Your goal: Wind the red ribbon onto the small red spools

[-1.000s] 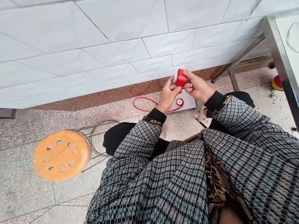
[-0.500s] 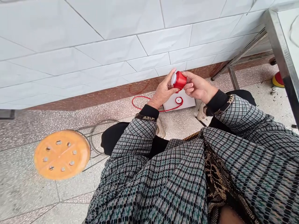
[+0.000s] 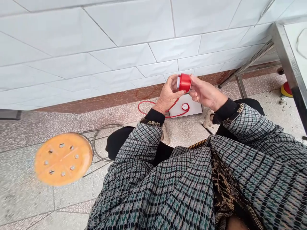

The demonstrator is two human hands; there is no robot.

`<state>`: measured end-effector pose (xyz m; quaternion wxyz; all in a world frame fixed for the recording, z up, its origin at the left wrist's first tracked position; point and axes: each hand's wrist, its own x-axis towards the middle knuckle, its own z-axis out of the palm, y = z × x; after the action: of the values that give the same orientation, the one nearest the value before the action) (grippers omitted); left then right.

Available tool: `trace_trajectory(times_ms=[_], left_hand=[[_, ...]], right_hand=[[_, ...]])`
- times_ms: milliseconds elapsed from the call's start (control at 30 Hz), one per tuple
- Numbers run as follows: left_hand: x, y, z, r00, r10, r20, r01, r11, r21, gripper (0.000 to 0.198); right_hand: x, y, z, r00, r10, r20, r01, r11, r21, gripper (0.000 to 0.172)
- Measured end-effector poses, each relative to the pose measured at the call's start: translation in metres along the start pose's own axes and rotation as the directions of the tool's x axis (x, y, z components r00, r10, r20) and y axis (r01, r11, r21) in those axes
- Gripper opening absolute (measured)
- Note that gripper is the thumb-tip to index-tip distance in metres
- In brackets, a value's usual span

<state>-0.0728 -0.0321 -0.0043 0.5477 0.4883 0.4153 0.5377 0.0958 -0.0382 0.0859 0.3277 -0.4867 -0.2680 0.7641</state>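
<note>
My left hand (image 3: pixel 167 92) grips a shiny red roll (image 3: pixel 185 82) with a white end, which looks like ribbon or tape on a spool. Its thumb lies under the roll while the fingers wrap the white end. On the other side, the curled fingers and thumb of my right hand (image 3: pixel 206 92) hold the roll's right edge, slightly blurred. Below the hands, a white flat box (image 3: pixel 195 109) lies on the floor with a small red ring with a white centre (image 3: pixel 185 106) on it. A red cord (image 3: pixel 146 102) loops from there past my left wrist.
An orange round stool (image 3: pixel 63 159) with holes in its seat stands at the left. To the right is a metal-framed table (image 3: pixel 285 57). A white tiled wall (image 3: pixel 129 57) rises in front. A red and yellow object (image 3: pixel 286 89) sits on the floor under the table.
The red roll has turned so its white end shows less and its red side faces me more. My right thumb has shifted at its edge. The whole view has moved slightly.
</note>
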Motion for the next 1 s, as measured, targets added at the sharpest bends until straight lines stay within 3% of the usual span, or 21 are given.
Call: trace_trajectory(times_ms=[100, 200, 367, 467, 567, 633, 733, 800, 867, 933, 967, 1000], left_hand=[[-0.002, -0.004, 0.007, 0.999, -0.039, -0.035, 0.034, 0.991, -0.129, 0.065], [-0.006, -0.009, 0.018, 0.996, -0.083, -0.034, 0.074, 0.975, -0.211, 0.063], [-0.013, -0.021, 0.029, 0.981, -0.181, -0.064, 0.162, 0.961, -0.226, 0.045], [-0.016, -0.024, 0.028, 0.966, -0.242, -0.088, 0.23, 0.965, -0.124, 0.029], [-0.018, -0.022, 0.024, 0.975, -0.17, -0.141, 0.178, 0.983, 0.044, 0.015], [-0.016, -0.021, 0.022, 0.985, -0.104, -0.14, 0.123, 0.984, 0.131, 0.017], [-0.009, -0.019, 0.02, 0.997, -0.066, -0.032, 0.071, 0.976, 0.204, 0.023], [-0.006, -0.017, 0.018, 0.995, -0.079, 0.057, 0.065, 0.974, 0.216, 0.02], [-0.01, -0.013, 0.015, 0.983, -0.12, 0.14, 0.081, 0.963, 0.258, 0.024], [-0.029, -0.007, 0.011, 0.953, -0.198, 0.23, 0.088, 0.905, 0.417, 0.026], [-0.045, -0.003, 0.008, 0.919, -0.263, 0.294, 0.07, 0.842, 0.535, 0.025], [-0.064, 0.002, 0.005, 0.854, -0.358, 0.377, 0.024, 0.751, 0.659, 0.022]], right_hand=[[0.0, 0.008, 0.0, 0.984, -0.172, 0.036, 0.176, 0.966, -0.188, 0.029], [0.004, 0.013, 0.003, 0.959, -0.283, -0.011, 0.268, 0.919, -0.29, 0.036], [0.016, 0.014, 0.006, 0.942, -0.283, -0.182, 0.253, 0.952, -0.172, 0.058], [0.024, 0.012, 0.003, 0.925, -0.301, -0.232, 0.282, 0.953, -0.112, 0.06], [0.029, 0.011, 0.001, 0.916, -0.299, -0.266, 0.287, 0.954, -0.082, 0.057], [0.03, 0.012, 0.002, 0.922, -0.282, -0.267, 0.275, 0.959, -0.063, 0.058], [0.028, 0.009, 0.006, 0.931, -0.273, -0.243, 0.273, 0.961, -0.031, 0.053], [0.027, -0.002, 0.004, 0.923, -0.301, -0.242, 0.309, 0.951, -0.004, 0.042], [0.028, -0.021, -0.008, 0.884, -0.364, -0.293, 0.395, 0.917, 0.051, 0.027], [0.03, -0.048, -0.031, 0.79, -0.429, -0.438, 0.531, 0.836, 0.14, 0.02], [0.031, -0.062, -0.046, 0.727, -0.41, -0.55, 0.579, 0.797, 0.171, 0.02], [0.033, -0.076, -0.064, 0.67, -0.403, -0.624, 0.626, 0.758, 0.184, 0.022]])
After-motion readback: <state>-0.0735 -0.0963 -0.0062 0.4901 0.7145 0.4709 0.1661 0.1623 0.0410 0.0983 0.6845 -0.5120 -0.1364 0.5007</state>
